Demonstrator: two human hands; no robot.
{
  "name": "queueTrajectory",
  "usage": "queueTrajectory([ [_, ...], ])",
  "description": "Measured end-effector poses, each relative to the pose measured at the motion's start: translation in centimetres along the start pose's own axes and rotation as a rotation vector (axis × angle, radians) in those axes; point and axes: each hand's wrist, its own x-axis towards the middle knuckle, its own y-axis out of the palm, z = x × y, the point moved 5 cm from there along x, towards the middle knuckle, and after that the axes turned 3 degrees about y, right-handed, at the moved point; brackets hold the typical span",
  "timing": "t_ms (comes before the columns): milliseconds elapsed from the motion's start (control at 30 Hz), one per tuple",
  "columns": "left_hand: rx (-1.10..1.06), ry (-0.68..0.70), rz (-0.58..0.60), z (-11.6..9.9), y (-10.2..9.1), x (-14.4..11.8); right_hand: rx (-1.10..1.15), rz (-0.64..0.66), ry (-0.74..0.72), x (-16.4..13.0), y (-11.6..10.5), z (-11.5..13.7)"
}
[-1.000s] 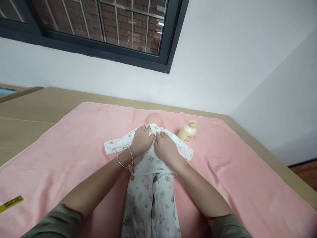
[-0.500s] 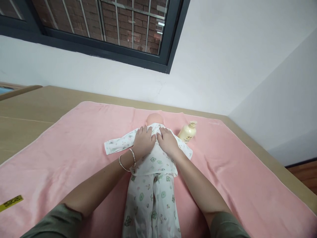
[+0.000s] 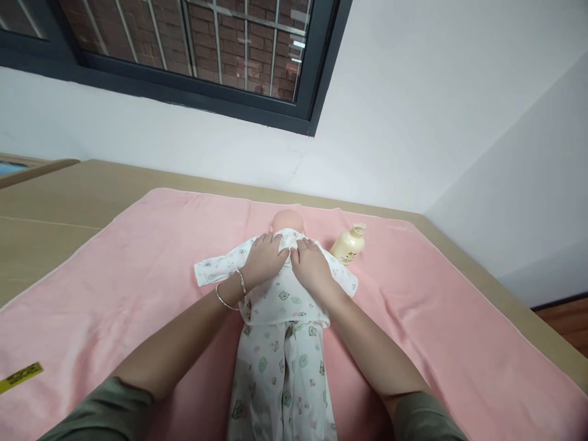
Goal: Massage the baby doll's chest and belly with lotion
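Observation:
A baby doll (image 3: 287, 221) lies on a pink blanket (image 3: 151, 263), its head at the far end. It wears a white printed top (image 3: 285, 300) with long sleeves and matching trousers (image 3: 285, 380). My left hand (image 3: 265, 260) rests flat on the left side of the doll's upper body, fingers stretched towards its head. On the right side, my right hand (image 3: 312, 266) lies the same way, open on the cloth. Both thumbs point inward near the middle. A bangle (image 3: 229, 294) circles my left wrist. The doll's face is not visible.
A cream pump bottle (image 3: 348, 245) stands on the blanket just beyond the doll's right-hand sleeve. Yellow tape with black marks (image 3: 21, 377) lies at the left. Behind the wooden surface (image 3: 50, 196) rise a white wall (image 3: 376, 122) and a barred window (image 3: 206, 49).
My left wrist and its bangle have shifted slightly up and to the left. Both hands stay on the doll's upper body; the doll and bottle keep their places.

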Motion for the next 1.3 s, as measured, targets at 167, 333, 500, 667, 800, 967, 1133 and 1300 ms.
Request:
queueTrajectory([
  [167, -0.023, -0.016, 0.021, 0.4, 0.0, 0.3, -0.014, 0.049, 0.012, -1.1, -0.3, 0.7],
  [333, 0.079, -0.018, -0.041, -1.3, -0.2, -1.5, 0.101, 0.076, -0.017, -0.1, -0.2, -0.4],
  [500, 0.135, -0.057, -0.048, -3.0, -0.9, -2.8, 0.116, 0.031, 0.003, 0.9, 0.3, -1.4],
  [667, 0.067, -0.012, 0.029, -1.6, -1.2, -1.2, 0.054, 0.025, -0.001, 0.2, 0.0, -0.4],
  [800, -0.058, 0.012, 0.069, 0.5, -0.8, 0.4, 0.014, 0.048, -0.004, -1.0, -0.5, 0.9],
  [967, -0.016, -0.021, 0.051, 0.3, -0.4, 0.2, 0.082, 0.052, -0.027, -0.7, -0.8, 0.6],
  [1133, 0.137, -0.041, 0.016, -2.8, -0.7, -2.2, 0.146, 0.050, 0.007, 1.0, -0.7, -1.1],
  [1300, 0.128, -0.036, 0.018, -3.3, -1.3, -2.7, 0.106, 0.046, 0.005, 1.2, -0.4, -1.2],
])
